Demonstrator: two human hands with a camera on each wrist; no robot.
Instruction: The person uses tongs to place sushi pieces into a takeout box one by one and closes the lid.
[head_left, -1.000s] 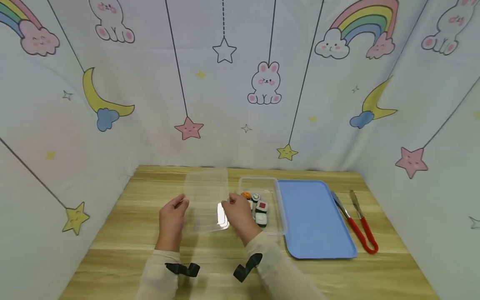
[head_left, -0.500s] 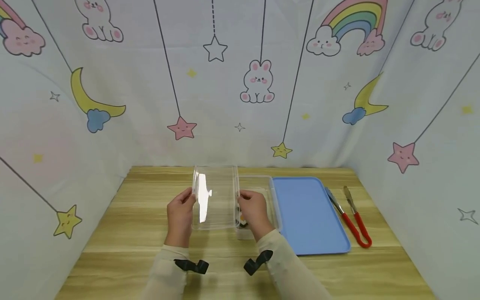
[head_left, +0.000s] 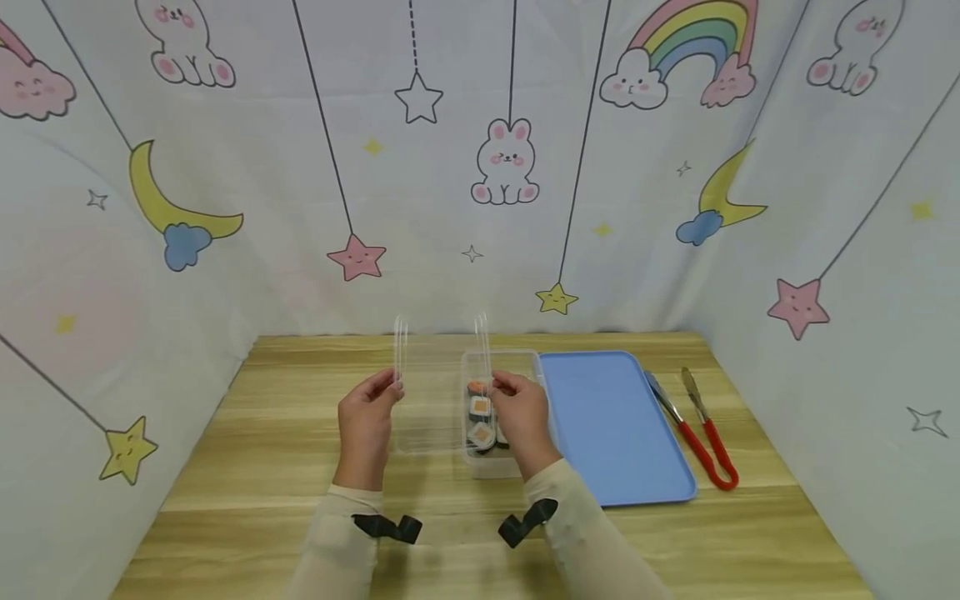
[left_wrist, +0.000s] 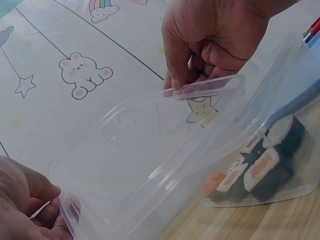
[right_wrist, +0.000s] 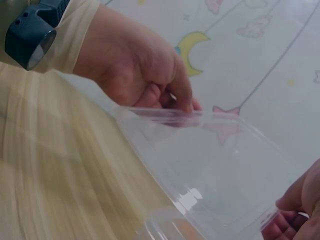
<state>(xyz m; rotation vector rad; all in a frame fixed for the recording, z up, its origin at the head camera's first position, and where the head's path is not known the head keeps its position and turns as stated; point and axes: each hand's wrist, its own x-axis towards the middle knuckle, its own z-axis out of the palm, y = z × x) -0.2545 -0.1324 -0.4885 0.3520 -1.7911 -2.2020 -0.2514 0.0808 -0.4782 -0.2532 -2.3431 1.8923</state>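
Note:
A clear plastic lid [head_left: 438, 392] is held tilted up above the table, its right side in front of a clear container [head_left: 487, 468]. My left hand [head_left: 365, 425] pinches the lid's left edge between thumb and fingers. On the opposite edge my right hand [head_left: 522, 421] does the same. Several sushi pieces [head_left: 480, 407] lie in the container, some seen through the lid and some hidden by my right hand. In the left wrist view, the dark-wrapped sushi [left_wrist: 270, 172] shows beyond the lid's rim.
Right of the container lies a blue tray [head_left: 618, 425]. Beside it rest tongs with red handles [head_left: 708, 450], tips pointing away. A patterned curtain [head_left: 420, 183] stands behind the wooden table [head_left: 300, 400].
Both hands have moved the lid to the right, partly in front of the container, and tilted it more upright. The head view has shifted slightly.

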